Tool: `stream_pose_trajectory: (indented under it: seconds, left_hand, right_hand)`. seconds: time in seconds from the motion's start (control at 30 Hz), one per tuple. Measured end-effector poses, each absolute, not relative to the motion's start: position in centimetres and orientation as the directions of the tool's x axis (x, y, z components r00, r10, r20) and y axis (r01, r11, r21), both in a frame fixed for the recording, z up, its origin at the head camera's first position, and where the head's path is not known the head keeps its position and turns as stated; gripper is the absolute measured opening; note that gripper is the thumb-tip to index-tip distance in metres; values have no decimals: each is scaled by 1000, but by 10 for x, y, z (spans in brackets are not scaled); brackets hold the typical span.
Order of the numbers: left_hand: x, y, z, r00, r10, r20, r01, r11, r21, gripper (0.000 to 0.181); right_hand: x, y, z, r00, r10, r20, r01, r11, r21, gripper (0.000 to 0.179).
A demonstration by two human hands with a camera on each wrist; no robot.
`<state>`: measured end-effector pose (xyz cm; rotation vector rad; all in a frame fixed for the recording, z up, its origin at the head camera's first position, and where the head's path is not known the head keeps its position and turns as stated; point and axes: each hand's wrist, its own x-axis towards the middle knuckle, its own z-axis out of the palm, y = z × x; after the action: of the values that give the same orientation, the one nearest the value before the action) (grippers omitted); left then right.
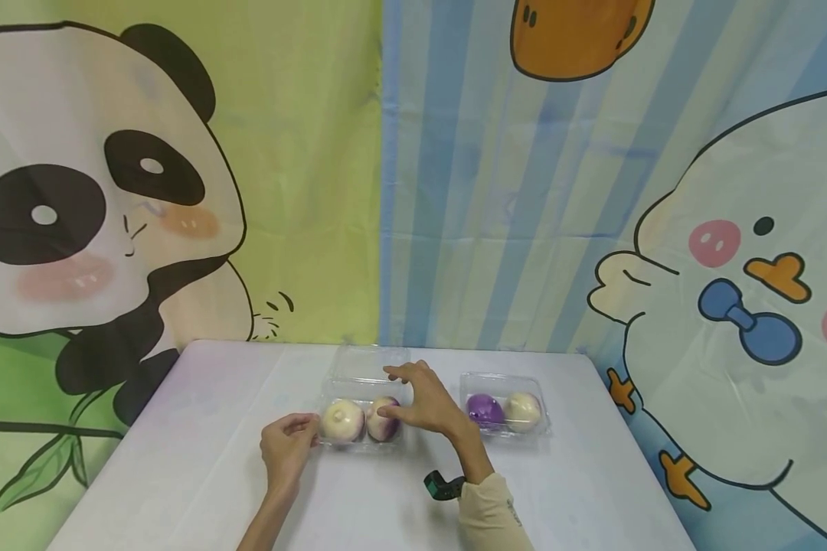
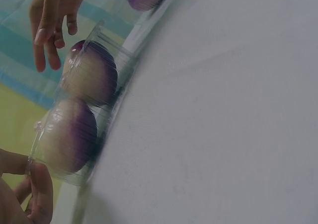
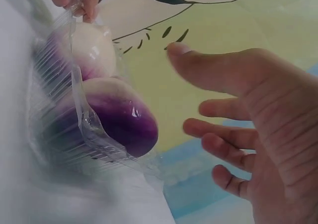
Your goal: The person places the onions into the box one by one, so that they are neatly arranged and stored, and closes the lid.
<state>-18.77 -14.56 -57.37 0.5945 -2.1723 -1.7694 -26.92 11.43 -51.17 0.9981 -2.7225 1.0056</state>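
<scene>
A clear plastic clamshell box point(image 1: 367, 446) stands with its lid point(image 1: 368, 364) folded back behind it. Two purple-and-white turnips lie side by side in it, a mostly pale one point(image 1: 342, 421) at left and a more purple one point(image 1: 384, 419) at right. My left hand point(image 1: 289, 448) pinches the box's left rim between thumb and fingers, as the left wrist view shows. My right hand point(image 1: 423, 398) hovers over the box's right end with nothing in it. Its thumb and fingers point(image 3: 221, 129) are spread apart, off the turnips.
To the right on the white table point(image 1: 579, 490) stands a second clear plastic box point(image 1: 506, 434). It holds a purple turnip point(image 1: 485, 411) and a pale one point(image 1: 523, 412). A cartoon-printed curtain point(image 1: 317, 191) hangs behind the table's back edge.
</scene>
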Motion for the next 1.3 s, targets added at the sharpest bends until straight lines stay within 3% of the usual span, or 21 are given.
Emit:
stream_pose_trajectory:
  seconds: [0.33, 0.57, 0.87, 1.03, 1.17, 1.3]
  left_hand:
    - [-187, -146, -574, -881, -471, -39, -142, 186, 972, 19]
    - [-186, -146, -574, -879, -474, -42, -146, 185, 972, 19]
    - [-187, -147, -576, -880, -473, -45, -149, 185, 971, 19]
    - [-187, -147, -578, -882, -469, -51, -157, 192, 969, 19]
    - [-188, -147, -578, -881, -472, -42, -152, 197, 968, 19]
    - [-187, -147, -578, -880, -474, -32, -143, 200, 969, 19]
  right_hand:
    - [-275, 106, -526, -849, -371, 377, -528, 560, -638, 71]
    - [-277, 103, -537, -856, -300, 421, -517, 523, -678, 51]
    - [-283, 102, -557, -886, -165, 433, -455, 489, -744, 43]
    - [-285, 105, -573, -869, -107, 482, -473, 462, -750, 41]
    - [-286, 105, -576, -890, -80, 449, -434, 453, -779, 43]
    - [-283, 105, -570, -944, -68, 324, -318, 453, -833, 48]
